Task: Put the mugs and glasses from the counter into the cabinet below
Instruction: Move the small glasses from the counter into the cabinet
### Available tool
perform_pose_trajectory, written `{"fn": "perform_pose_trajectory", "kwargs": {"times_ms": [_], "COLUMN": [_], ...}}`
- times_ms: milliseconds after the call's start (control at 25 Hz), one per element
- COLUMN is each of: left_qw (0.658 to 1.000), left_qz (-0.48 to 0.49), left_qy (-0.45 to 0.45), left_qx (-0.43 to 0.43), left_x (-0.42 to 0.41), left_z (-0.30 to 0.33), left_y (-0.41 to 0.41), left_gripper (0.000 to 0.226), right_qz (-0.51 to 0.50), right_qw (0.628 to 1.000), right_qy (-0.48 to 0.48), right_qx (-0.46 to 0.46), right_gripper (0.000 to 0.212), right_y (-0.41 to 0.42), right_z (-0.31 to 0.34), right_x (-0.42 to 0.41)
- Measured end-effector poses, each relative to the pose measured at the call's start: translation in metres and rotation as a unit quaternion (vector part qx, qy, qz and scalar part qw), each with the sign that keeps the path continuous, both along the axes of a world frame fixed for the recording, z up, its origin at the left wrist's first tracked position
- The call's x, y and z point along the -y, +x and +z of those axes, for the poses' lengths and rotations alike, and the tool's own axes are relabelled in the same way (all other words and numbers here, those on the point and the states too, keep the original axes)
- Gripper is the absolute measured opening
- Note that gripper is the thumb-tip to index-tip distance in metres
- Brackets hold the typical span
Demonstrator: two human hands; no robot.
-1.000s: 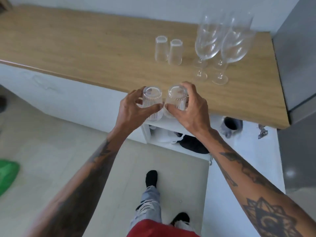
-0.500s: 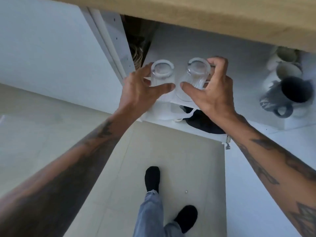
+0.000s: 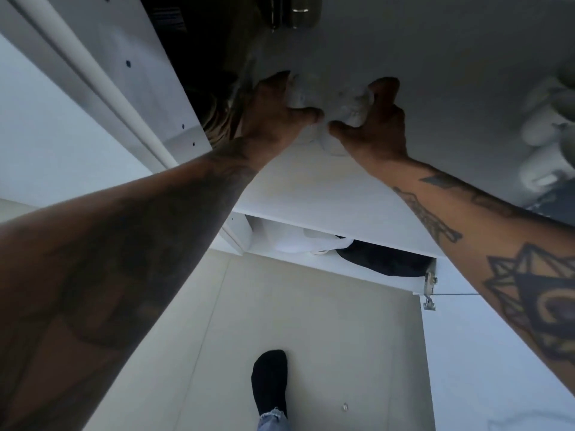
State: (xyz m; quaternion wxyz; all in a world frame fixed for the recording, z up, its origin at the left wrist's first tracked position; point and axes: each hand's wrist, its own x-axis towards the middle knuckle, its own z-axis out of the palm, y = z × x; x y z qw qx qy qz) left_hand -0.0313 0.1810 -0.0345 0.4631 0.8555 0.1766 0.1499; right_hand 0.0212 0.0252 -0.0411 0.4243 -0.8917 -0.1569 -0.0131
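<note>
Two blurred glasses [image 3: 323, 101] side by side on the cabinet shelf [image 3: 311, 188] — one in each hand's grip — orientation unclear.

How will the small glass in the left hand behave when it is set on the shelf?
The small glass in the left hand looks clear and thin, so probably fragile and slippery. The second glass sits very close, so they may clink.

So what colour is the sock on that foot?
Black. The sock shows best in the head view, near the bottom, on the pale floor.
</note>
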Motion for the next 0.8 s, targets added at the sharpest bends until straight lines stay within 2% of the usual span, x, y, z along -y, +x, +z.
{"fn": "perform_pose_trajectory", "kwargs": {"times_ms": [160, 240, 320, 400, 520, 600, 680, 800], "left_qw": [0.999, 0.999, 0.999, 0.997, 0.995, 0.996, 0.99, 0.967], "left_qz": [0.014, 0.024, 0.025, 0.027, 0.018, -0.01, -0.028, 0.008], "left_qy": [-0.044, -0.047, -0.021, 0.028, 0.077, 0.092, 0.119, 0.173], "left_qx": [0.0, -0.001, -0.026, -0.072, -0.06, 0.001, 0.075, 0.188], "left_x": [0.003, 0.002, 0.003, 0.009, 0.026, 0.041, 0.056, 0.059], "left_z": [-0.014, -0.016, -0.01, 0.002, 0.029, 0.071, 0.128, 0.221], "left_y": [0.004, 0.007, 0.002, -0.023, -0.102, -0.166, -0.212, -0.229], "left_gripper": [0.069, 0.076, 0.089, 0.094, 0.06, 0.037, 0.017, 0.007], "right_qz": [0.003, 0.013, 0.025, 0.008, 0.019, 0.072, 0.113, 0.163], "right_qw": [1.0, 1.0, 0.998, 0.996, 0.989, 0.975, 0.972, 0.978], "right_qy": [0.01, 0.004, -0.016, -0.056, -0.105, -0.135, -0.101, -0.022], "right_qx": [-0.006, -0.022, -0.047, -0.064, -0.1, -0.16, -0.178, -0.128], "right_gripper": [0.056, 0.067, 0.082, 0.085, 0.053, 0.04, 0.032, 0.021], "right_y": [0.007, 0.008, 0.003, -0.015, -0.067, -0.116, -0.157, -0.178], "right_z": [-0.006, -0.005, 0.006, 0.031, 0.082, 0.131, 0.192, 0.277], "right_x": [-0.001, -0.001, 0.003, 0.011, 0.034, 0.055, 0.074, 0.085]}}
